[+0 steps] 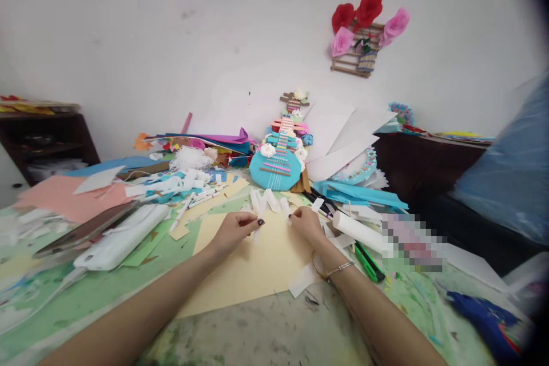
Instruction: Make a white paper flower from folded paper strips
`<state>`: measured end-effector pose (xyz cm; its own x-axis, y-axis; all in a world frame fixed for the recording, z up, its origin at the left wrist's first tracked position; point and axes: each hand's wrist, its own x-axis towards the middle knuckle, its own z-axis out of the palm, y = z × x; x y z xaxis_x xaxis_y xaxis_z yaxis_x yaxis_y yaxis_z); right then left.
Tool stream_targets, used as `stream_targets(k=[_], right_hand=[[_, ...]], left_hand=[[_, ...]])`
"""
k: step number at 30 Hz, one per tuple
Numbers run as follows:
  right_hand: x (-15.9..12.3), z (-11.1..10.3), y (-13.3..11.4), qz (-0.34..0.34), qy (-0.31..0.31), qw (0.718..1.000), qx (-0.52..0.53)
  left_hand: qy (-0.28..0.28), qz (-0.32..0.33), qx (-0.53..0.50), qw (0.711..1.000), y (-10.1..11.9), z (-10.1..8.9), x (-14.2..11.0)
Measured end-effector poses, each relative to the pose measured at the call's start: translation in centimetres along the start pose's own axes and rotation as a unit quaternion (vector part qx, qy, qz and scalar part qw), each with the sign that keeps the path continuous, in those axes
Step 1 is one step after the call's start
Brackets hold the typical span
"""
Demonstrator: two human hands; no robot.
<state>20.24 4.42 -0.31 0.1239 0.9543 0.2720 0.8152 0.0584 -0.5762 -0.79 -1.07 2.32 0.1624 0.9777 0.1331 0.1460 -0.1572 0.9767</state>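
Observation:
My left hand is over a pale yellow sheet, thumb and fingers pinched on a narrow white paper strip that hangs down. Level with it on the right, my right hand pinches another small white strip at its fingertips. Just beyond both hands lie short curled white paper pieces. Behind them a blue round craft piece with strings and paper flowers leans against the wall. A loose white scrap lies by my right wrist.
On the left are a phone, a white corded device, a pink sheet and many paper scraps. To the right lie a white roll, a green cutter and a dark blue tool.

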Motion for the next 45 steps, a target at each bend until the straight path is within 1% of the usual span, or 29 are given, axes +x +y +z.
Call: stream_targets(k=[4, 6, 9, 13, 16, 21, 24, 29, 33, 40, 45], right_hand=[[-0.7, -1.1, -0.7, -0.018, 0.021, 0.999, 0.021], [-1.6, -1.7, -1.5, -0.042, 0.034, 0.996, 0.077], [-3.4, -2.0, -3.3, -0.091, -0.023, 0.977, 0.193], [-5.7, -2.0, -5.2, -0.116, -0.077, 0.952, 0.272], [-6.4, -2.1, -5.6, -0.115, -0.070, 0.955, 0.263], [-6.4, -2.1, -5.1, -0.121, -0.055, 0.958, 0.256], [-6.4, -1.9, -5.0, -0.120, -0.052, 0.957, 0.257], [-6.7, -1.4, -5.2, -0.095, -0.046, 0.955, 0.277], [-6.7, -0.8, -5.1, -0.082, -0.059, 0.951, 0.293], [-7.0, -0.4, -5.3, -0.079, -0.073, 0.939, 0.326], [-7.2, -0.4, -5.4, -0.085, -0.070, 0.942, 0.316]], left_hand=[[-0.017, -0.031, -0.028, 0.999, -0.2, -0.4, 0.0], [-0.027, -0.040, -0.044, 0.998, -0.5, -0.7, 0.1], [-0.043, -0.037, -0.069, 0.996, -0.9, -0.9, 0.2], [-0.037, -0.029, -0.084, 0.995, -0.9, -0.9, 0.1], [-0.041, -0.042, -0.109, 0.992, -0.9, -0.8, 0.0], [-0.063, -0.065, -0.154, 0.984, -1.1, -0.4, 0.1], [-0.072, -0.072, -0.198, 0.975, -1.0, -0.1, 0.1], [-0.053, -0.054, -0.260, 0.963, -0.8, 0.1, -0.2], [-0.048, -0.042, -0.259, 0.964, -0.8, 0.2, -0.4], [-0.030, -0.048, -0.258, 0.964, -0.9, 0.1, -0.3], [-0.038, -0.065, -0.243, 0.967, -1.1, 0.0, -0.3]])
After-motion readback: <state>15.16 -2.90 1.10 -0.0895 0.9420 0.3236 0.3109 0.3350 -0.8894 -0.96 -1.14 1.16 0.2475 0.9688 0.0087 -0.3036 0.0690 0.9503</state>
